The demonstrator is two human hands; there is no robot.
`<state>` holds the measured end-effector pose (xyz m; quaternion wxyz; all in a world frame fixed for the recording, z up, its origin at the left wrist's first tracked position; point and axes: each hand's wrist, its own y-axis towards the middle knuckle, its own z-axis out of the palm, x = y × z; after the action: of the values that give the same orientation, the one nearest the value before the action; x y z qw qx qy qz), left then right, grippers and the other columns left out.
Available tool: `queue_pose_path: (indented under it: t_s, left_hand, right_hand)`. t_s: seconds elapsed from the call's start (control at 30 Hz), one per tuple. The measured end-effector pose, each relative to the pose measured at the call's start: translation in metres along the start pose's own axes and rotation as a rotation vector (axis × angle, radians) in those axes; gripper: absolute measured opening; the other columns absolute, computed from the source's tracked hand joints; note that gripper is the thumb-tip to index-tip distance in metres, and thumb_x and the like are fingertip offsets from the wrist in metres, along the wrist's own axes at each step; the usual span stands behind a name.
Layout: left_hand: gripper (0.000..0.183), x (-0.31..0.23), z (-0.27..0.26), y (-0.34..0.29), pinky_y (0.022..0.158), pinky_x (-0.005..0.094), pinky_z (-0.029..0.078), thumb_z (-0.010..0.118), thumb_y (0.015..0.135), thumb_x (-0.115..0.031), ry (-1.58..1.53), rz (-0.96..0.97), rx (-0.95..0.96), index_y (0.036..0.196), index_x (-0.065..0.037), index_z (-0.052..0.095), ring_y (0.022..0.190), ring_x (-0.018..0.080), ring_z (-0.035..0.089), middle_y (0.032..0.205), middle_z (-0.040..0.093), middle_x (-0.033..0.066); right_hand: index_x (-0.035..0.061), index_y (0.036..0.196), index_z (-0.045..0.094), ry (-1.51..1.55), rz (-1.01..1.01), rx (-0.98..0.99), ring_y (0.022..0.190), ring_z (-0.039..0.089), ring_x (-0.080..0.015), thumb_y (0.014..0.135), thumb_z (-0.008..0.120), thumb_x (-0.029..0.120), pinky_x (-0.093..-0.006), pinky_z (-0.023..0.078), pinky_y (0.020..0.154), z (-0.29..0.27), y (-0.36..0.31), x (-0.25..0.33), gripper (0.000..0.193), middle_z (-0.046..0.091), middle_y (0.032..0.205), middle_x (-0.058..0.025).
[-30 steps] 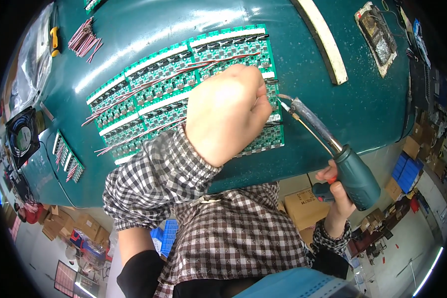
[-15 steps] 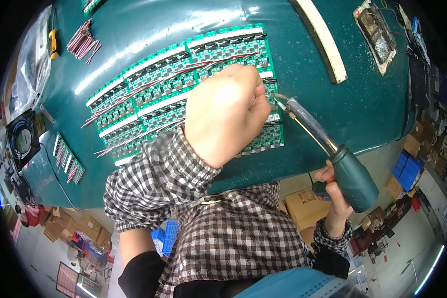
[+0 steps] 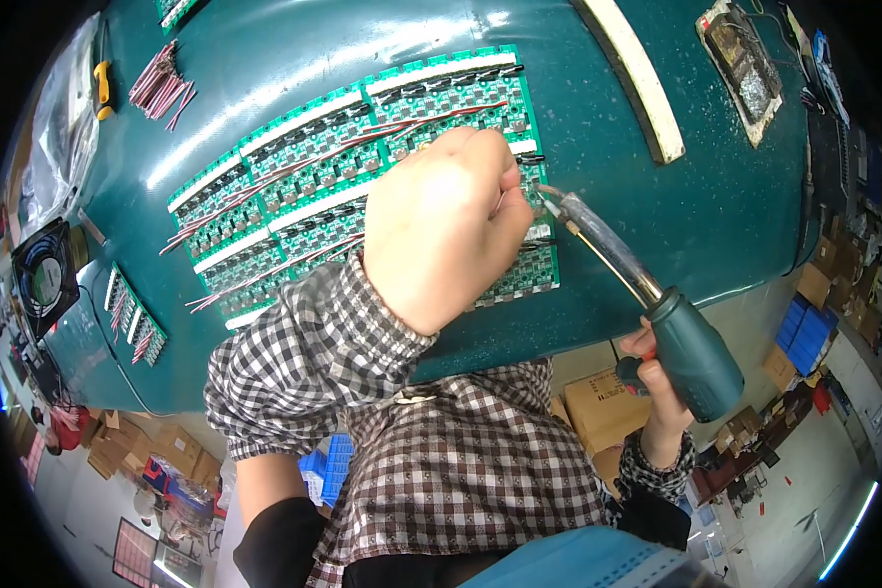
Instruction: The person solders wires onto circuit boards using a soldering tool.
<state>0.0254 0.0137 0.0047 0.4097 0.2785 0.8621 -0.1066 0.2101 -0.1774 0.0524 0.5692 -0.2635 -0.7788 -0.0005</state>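
Rows of green circuit boards (image 3: 314,185) lie joined in a panel on the table, with black parts and red-and-white wires (image 3: 294,169) across them. Over the panel's right part, my left hand (image 3: 446,225) is closed with thumb and fingers pinched together; whatever it pinches is too small or hidden to make out. My right hand (image 3: 661,384) grips a soldering gun (image 3: 698,355) with a dark green body, at the table's near edge. The gun's metal barrel points up and left. Its tip and a thin feed tube end at the boards' right edge, close to my left fingertips.
A bundle of wires (image 3: 160,86) and a yellow-handled tool (image 3: 103,90) lie at the far left. Nearer stand a small fan (image 3: 45,275) and a smaller board strip (image 3: 134,314). A curved white-and-black strip (image 3: 637,78) and a solder-stained holder (image 3: 742,73) are at the far right.
The soldering gun has shifted very slightly left. My left hand stays almost in place over the boards.
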Motion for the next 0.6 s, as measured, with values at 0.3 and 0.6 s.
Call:
queue_pose_path:
  t_s: [0.3, 0.6]
  left_hand:
    - [0.013, 0.0, 0.001, 0.0, 0.053, 0.0379, 0.047, 0.062, 0.067, -0.003, 0.001, -0.003, 0.014, 0.073, -0.003, 0.051, 0.06, 0.0314, 0.058, 0.067, 0.055, 0.0127]
    - [0.013, 0.0, 0.0, 0.0, 0.053, 0.038, 0.047, 0.062, 0.068, -0.004, -0.008, -0.007, 0.014, 0.073, -0.003, 0.05, 0.061, 0.0316, 0.058, 0.068, 0.055, 0.0129]
  right_hand:
    - [-0.0026, 0.098, 0.06, 0.013, 0.027, -0.001, 0.071, 0.063, -0.0122, 0.067, 0.083, 0.024, -0.0237, 0.05, 0.064, 0.006, 0.003, 0.008, 0.046, 0.065, 0.08, -0.007]
    - [-0.0027, 0.098, 0.06, 0.016, 0.044, 0.016, 0.069, 0.063, -0.0117, 0.068, 0.082, 0.02, -0.0231, 0.049, 0.065, 0.005, 0.003, 0.008, 0.043, 0.065, 0.081, -0.0075]
